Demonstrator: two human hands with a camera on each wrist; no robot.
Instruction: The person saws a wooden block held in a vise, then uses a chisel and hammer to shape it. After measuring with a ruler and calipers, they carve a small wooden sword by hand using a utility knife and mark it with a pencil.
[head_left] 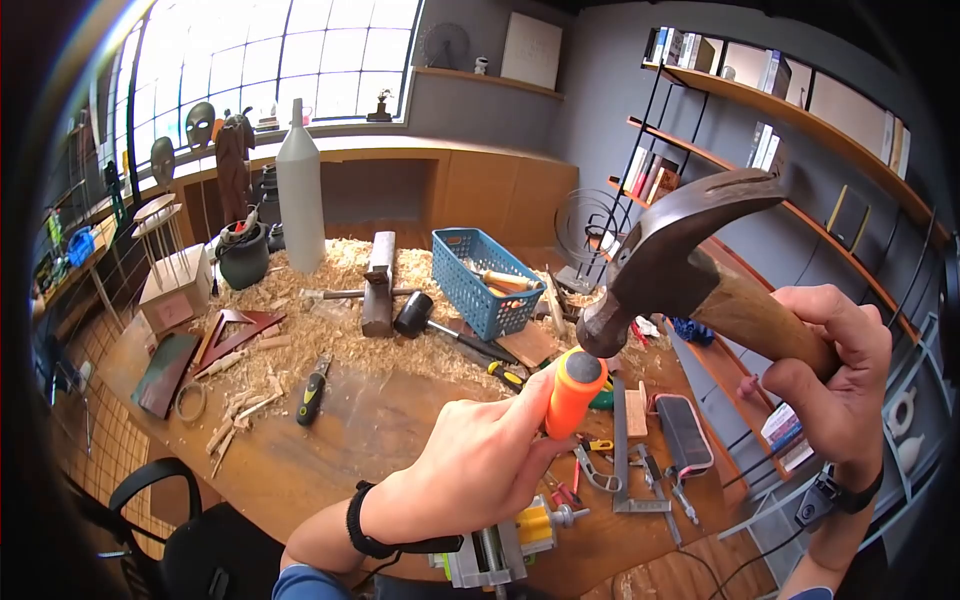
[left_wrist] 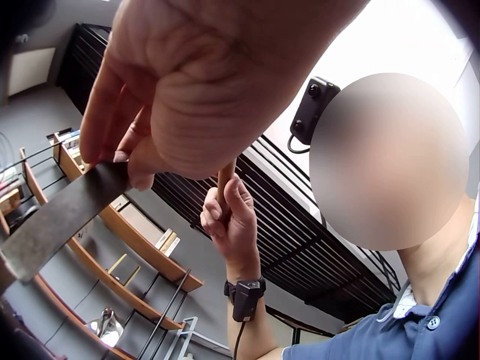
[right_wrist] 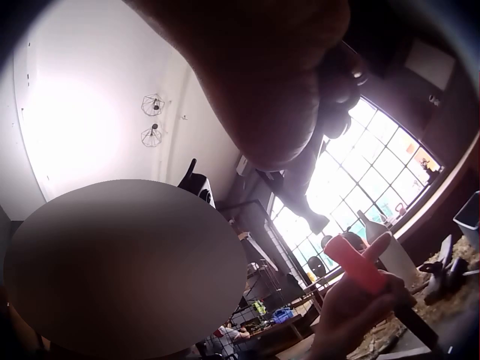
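My left hand (head_left: 478, 452) grips a chisel by its orange handle (head_left: 574, 398), butt end up. The flat metal blade (left_wrist: 64, 219) shows in the left wrist view, pointing away from the fingers; my hand hides it in the head view. In my right hand (head_left: 838, 375) is a claw hammer (head_left: 650, 255), held by its wooden handle. The hammer's striking face is right at the dark butt of the chisel handle, overlapping it in the head view. Below the left hand, a small vise (head_left: 495, 552) with yellow parts sits at the table's near edge.
Wood shavings (head_left: 345, 265) cover the back of the table (head_left: 370, 420). A blue basket (head_left: 480, 285), a black mallet (head_left: 413, 314) and a wooden plane (head_left: 380, 285) stand there. On the right lie a steel square (head_left: 622, 450) and a pencil case (head_left: 683, 434); a utility knife (head_left: 313, 392) lies left.
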